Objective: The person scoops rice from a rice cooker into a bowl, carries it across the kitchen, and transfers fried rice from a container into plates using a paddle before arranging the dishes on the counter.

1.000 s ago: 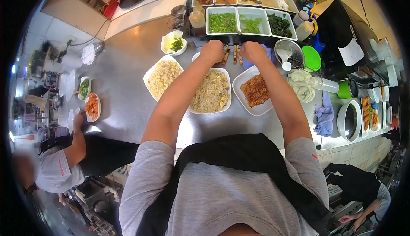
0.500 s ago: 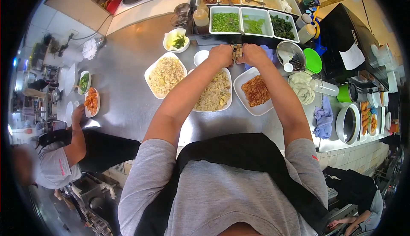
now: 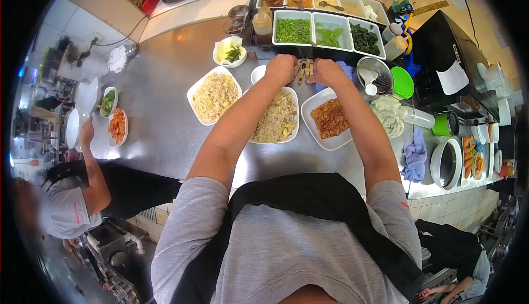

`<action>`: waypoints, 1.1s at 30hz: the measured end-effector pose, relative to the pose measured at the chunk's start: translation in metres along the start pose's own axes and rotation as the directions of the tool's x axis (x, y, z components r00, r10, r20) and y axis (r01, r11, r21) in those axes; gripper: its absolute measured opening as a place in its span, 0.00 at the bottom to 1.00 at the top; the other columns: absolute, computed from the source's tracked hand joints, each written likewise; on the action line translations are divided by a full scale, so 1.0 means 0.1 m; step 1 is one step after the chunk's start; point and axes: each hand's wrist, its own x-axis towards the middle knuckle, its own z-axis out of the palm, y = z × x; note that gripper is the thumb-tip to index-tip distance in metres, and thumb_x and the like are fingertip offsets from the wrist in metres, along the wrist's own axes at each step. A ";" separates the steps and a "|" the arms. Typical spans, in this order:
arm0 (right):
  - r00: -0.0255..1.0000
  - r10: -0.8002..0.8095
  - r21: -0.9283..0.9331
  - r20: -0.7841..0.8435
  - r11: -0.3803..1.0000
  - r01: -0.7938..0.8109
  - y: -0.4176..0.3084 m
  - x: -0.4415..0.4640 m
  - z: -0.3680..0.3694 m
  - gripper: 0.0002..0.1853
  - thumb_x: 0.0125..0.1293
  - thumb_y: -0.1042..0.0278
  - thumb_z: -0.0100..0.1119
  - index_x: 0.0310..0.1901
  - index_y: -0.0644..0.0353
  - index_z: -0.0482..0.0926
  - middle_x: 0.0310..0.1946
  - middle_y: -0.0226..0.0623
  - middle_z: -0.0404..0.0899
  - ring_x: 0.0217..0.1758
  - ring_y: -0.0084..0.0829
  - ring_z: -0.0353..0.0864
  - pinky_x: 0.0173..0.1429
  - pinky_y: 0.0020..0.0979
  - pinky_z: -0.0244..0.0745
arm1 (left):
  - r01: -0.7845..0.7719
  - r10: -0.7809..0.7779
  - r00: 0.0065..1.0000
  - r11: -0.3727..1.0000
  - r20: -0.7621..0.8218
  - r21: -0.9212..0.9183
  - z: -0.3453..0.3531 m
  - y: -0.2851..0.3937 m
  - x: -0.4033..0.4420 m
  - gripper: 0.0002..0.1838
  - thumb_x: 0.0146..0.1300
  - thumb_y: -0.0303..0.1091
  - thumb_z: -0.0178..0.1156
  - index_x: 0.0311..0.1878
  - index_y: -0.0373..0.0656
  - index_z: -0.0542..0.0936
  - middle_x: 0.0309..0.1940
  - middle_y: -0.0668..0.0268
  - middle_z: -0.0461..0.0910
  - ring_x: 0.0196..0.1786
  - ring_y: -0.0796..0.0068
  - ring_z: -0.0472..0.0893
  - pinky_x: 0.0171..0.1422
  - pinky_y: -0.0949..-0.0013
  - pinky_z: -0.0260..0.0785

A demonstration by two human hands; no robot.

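Observation:
Several wooden clothespins (image 3: 302, 71) stand in a row at the front edge of the ingredient rack, between my two hands. My left hand (image 3: 281, 69) is closed at the left end of the row, with its fingers against a clothespin. At the right end my right hand (image 3: 328, 73) is curled around another clothespin; its fingertips are partly hidden. Below my left forearm sits a bowl of fried rice (image 3: 277, 118), partly covered by the arm. A second bowl of fried rice (image 3: 215, 96) is to its left. Fried cutlet (image 3: 329, 118) lies in a white dish beside my right forearm.
White tubs of chopped greens (image 3: 292, 31) and toppings line the rack. A metal pot (image 3: 374, 64), a green lid (image 3: 403, 80) and a pale cloth (image 3: 387, 115) are at the right. A co-worker's hand (image 3: 86, 132) is near white plates at the left; another person is at lower right.
My hands came closer together at the clothespins, then parted slightly. The co-worker's hand at the left moved up and left toward the plates.

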 end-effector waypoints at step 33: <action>0.943 -0.330 0.508 0.039 0.819 0.265 -0.64 -2.08 0.04 0.15 0.57 0.67 0.65 0.46 0.59 0.79 0.29 0.37 0.78 0.32 0.29 0.77 0.37 0.30 0.72 | 0.322 -0.274 0.777 0.946 -0.567 -0.016 -0.11 -1.65 -2.89 0.24 0.63 0.37 0.52 0.59 0.32 0.68 0.60 0.47 0.67 0.64 0.50 0.65 0.67 0.52 0.56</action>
